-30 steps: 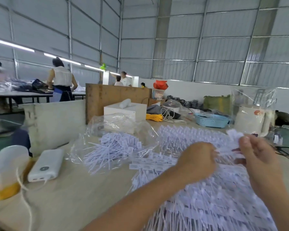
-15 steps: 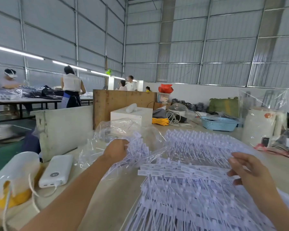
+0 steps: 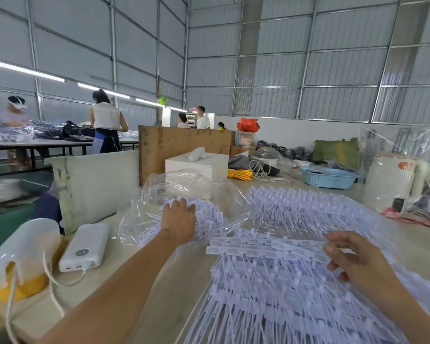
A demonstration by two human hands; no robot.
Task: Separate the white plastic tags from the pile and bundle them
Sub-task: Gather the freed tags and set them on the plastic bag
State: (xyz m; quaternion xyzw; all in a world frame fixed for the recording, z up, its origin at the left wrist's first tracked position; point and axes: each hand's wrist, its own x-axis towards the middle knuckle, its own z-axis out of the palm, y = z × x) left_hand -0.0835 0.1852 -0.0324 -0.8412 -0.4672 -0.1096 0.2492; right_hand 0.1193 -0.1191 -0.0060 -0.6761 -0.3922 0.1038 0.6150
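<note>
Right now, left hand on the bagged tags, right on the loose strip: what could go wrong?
1. The left hand presses the tags spilling from the clear bag; the slippery film may slide and scatter them.
2. The right hand only touches the end of a tag strip on the big pile; tails look interlaced, so pulling could drag neighbours.
3. The power bank cable lies near the left forearm; it could snag.

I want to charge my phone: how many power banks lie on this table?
1. The white power bank lies near the table's left edge, a cable plugged in. Others may be hidden under the tags or bags.
</note>
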